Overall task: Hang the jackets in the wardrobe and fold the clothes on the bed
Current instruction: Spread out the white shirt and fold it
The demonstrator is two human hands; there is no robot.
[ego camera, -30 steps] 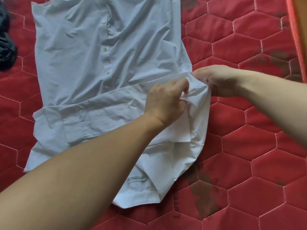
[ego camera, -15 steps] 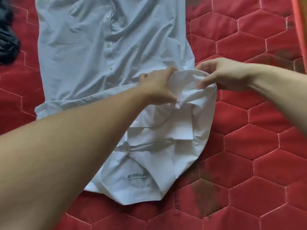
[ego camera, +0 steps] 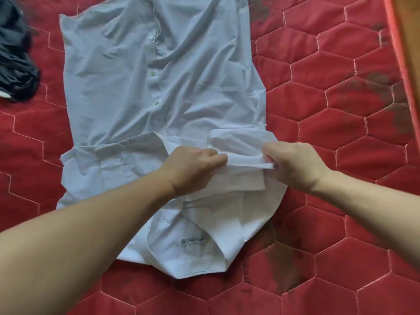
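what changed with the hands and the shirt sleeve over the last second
Both hands drew the folded sleeve back toward the collar: the left hand and right hand now pinch it lower on the white shirt. Neither let go. The shirt body, the dark garment and the red quilt stayed put.

A red quilt [ego camera: 341, 133], stitched in hexagons, is spread over the whole surface; dark stains are seen toward its right edge and near its front edge. An orange-brown strip [ego camera: 406, 42] is seen along the quilt's right edge.
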